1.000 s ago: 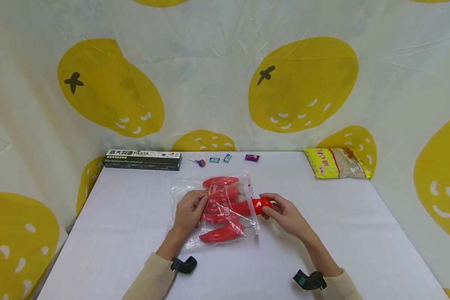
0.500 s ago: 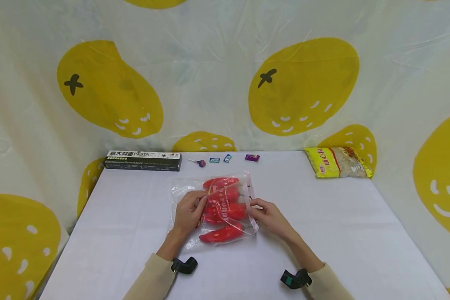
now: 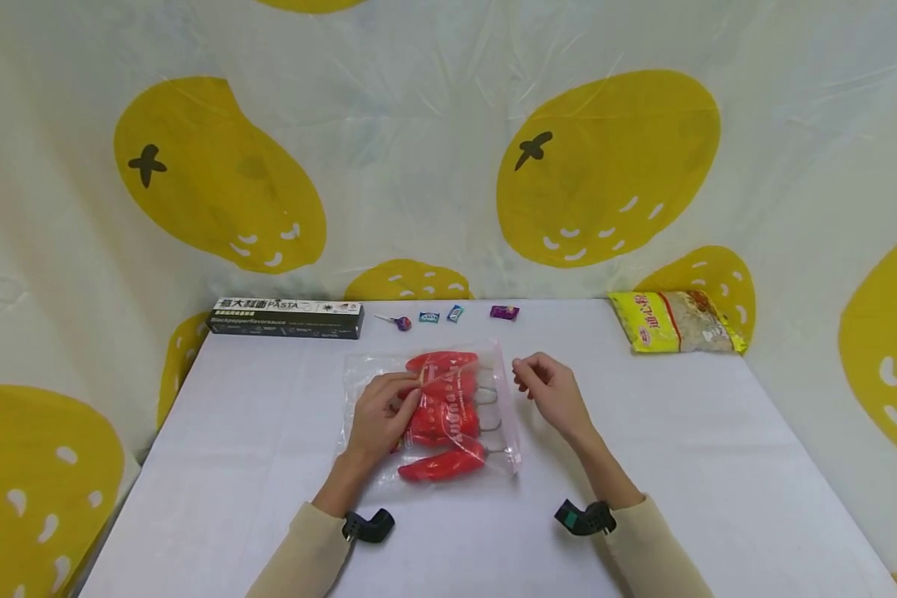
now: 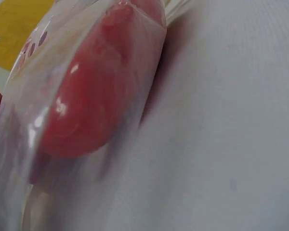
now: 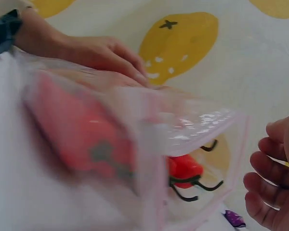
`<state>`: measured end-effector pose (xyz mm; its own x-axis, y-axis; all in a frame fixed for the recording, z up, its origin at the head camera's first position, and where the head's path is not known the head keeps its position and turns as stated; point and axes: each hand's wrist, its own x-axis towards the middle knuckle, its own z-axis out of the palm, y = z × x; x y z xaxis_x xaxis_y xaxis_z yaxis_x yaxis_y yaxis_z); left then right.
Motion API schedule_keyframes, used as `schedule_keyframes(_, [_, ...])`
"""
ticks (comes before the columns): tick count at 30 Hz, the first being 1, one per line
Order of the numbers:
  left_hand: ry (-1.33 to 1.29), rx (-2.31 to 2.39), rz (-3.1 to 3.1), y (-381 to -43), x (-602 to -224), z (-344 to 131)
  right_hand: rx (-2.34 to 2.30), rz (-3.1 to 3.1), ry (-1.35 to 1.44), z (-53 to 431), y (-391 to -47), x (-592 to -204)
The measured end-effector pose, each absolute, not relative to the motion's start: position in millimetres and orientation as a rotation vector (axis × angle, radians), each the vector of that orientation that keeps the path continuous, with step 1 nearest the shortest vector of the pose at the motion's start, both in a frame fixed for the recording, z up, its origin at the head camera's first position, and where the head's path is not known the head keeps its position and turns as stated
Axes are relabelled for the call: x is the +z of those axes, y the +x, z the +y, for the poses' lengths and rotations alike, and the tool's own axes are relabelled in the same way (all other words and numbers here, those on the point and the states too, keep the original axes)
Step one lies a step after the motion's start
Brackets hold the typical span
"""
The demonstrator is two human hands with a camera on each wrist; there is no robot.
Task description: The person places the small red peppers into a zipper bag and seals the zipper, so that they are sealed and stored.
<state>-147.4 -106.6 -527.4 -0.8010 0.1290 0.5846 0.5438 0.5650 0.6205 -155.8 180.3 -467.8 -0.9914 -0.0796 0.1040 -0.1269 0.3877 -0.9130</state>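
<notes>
A clear zip bag (image 3: pixel 369 378) with pink edging at its mouth lies mid-table. Inside are several red chili peppers (image 3: pixel 448 467), their dark curved stems toward the mouth. My left hand (image 3: pixel 377 419) pinches the bag's upper film between thumb and fingers, and in the right wrist view the mouth gapes. In the left wrist view a pepper (image 4: pixel 86 106) shows blurred through the raised film. Just right of the mouth is my right hand (image 3: pixel 556 394), apart from the bag, its fingers loosely curled around nothing.
Along the back of the white table (image 3: pixel 688 465) stand a black-and-white pasta box (image 3: pixel 286 319), a lollipop (image 3: pixel 403 323), two small teal-wrapped candies (image 3: pixel 429 317), a purple-wrapped candy (image 3: pixel 504 312) and a yellow food packet (image 3: pixel 676 322). A patterned curtain (image 3: pixel 419 166) hangs behind.
My right hand slid a red chili pepper leftward into the bag, let go of it, and drew back out to the upper right. My left hand stayed nearly still on the bag.
</notes>
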Motion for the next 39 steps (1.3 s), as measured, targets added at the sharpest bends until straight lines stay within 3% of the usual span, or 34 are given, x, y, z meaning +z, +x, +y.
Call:
schedule_keyframes(11, [-0.955, -0.694, -2.233, -116.4, -497.2, -50.3, 1.678, -2.798, 0.185, 178.6, -203.9, -482.7])
schedule_keyframes(19, [-1.15, -0.405, -2.459, -85.8, -502.5, -13.5, 1.794, -2.819, 0.083, 173.3, -210.3, -495.7])
schedule_keyframes(30, [-1.192, -0.469, -2.196, -81.1, -499.8, -15.0, 1.793, -2.766, 0.18, 186.1, -214.9, -496.3])
schedule_keyframes(39, [-1.002, -0.87, -1.837, -87.8, -430.2, -40.8, 1.254, -2.677, 0.358, 216.0, -197.4, -446.2])
